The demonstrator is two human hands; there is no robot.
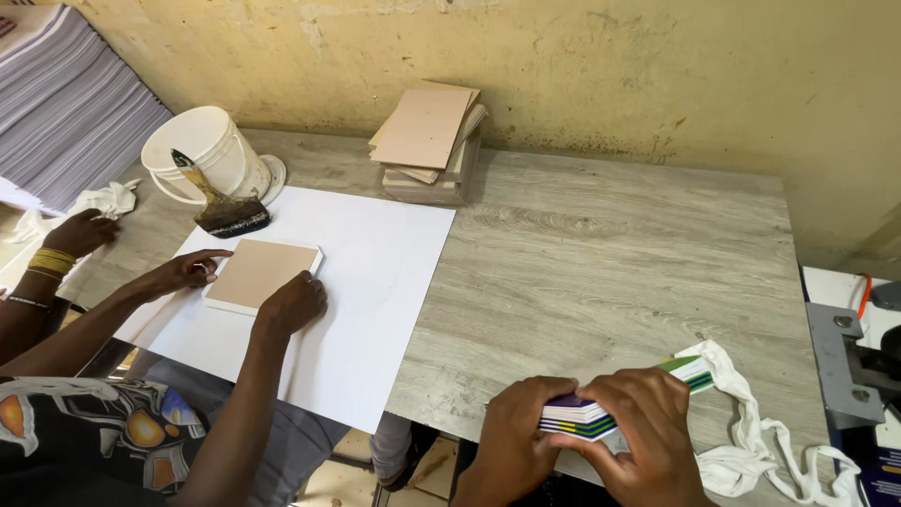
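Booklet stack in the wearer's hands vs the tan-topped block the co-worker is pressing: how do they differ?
The booklet stack shows purple, green and yellow edges; the tan block is plain tan on top with white sides. The stack is gripped by the left hand and right hand at the table's near edge; the block lies flat on a white sheet under a co-worker's hands. Both are flat and rectangular.

Place: small bookbinding workshop.
Signs: glue bucket with brush, stacked cover boards, paper piles, worn wooden table.
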